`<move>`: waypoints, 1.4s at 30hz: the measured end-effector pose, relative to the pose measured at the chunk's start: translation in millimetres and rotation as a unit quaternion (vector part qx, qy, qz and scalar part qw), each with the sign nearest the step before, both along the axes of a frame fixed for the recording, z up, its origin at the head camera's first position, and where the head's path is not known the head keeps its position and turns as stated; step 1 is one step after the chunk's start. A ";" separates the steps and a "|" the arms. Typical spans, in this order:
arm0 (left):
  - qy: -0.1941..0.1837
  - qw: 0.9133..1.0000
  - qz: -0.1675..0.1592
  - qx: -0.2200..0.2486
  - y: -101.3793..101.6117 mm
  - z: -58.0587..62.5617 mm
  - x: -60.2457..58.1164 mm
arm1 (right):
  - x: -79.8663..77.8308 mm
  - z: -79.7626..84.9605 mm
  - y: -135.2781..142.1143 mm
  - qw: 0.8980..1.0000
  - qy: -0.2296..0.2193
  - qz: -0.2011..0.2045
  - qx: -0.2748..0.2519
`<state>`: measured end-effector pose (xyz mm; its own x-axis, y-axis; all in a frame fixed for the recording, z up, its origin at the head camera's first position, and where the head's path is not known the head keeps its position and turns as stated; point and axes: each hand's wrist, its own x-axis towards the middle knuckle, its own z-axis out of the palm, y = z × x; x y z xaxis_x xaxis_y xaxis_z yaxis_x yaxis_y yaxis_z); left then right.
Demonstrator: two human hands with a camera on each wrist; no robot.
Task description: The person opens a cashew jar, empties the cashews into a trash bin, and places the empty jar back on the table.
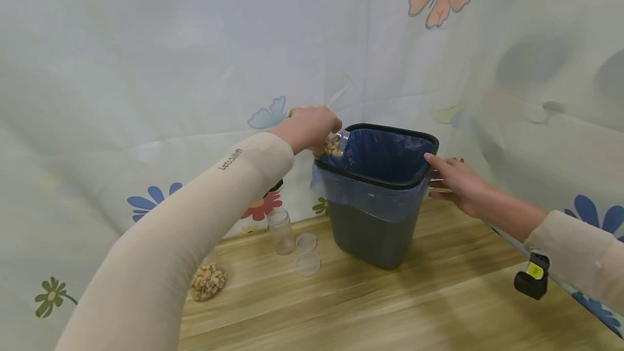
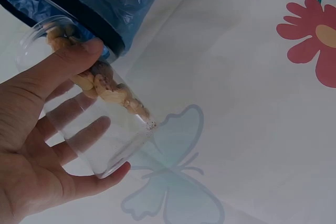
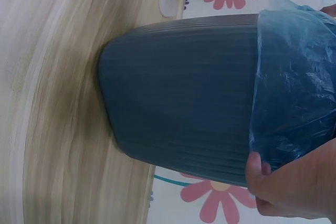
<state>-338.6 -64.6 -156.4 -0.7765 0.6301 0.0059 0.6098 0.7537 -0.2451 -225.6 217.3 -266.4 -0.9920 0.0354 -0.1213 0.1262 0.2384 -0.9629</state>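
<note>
My left hand (image 1: 312, 126) grips a clear plastic jar (image 2: 118, 129) at the bin's left rim. The jar is tilted, its mouth end towards the bin's opening, and cashew-like nuts (image 2: 113, 90) lie along its lower side up to the mouth. The dark grey bin (image 1: 372, 226) stands upright with a blue bag liner (image 1: 390, 148) folded over its black rim. Against the bin's right side, near the rim, my right hand (image 1: 458, 183) rests with fingers extended. In the right wrist view its fingertips (image 3: 254, 166) touch the liner's edge.
Left of the bin stand a clear jar (image 1: 281, 234), seemingly empty, and two clear round lids (image 1: 307, 263). Farther left is a jar of nuts (image 1: 208, 281), partly hidden by my left sleeve. A printed curtain (image 1: 195, 58) hangs behind the wooden table (image 1: 341, 307).
</note>
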 end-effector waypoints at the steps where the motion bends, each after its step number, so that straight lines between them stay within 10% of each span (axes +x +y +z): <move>1: 0.000 1.000 0.000 0.000 0.0 0.1 0.2 | 0.2 -0.6 0.1 1.000 0.001 0.002 -0.007; 42: 0.003 0.999 0.007 -0.044 6.0 3.6 2.3 | -1.1 -4.8 -4.5 0.998 0.052 0.026 -0.034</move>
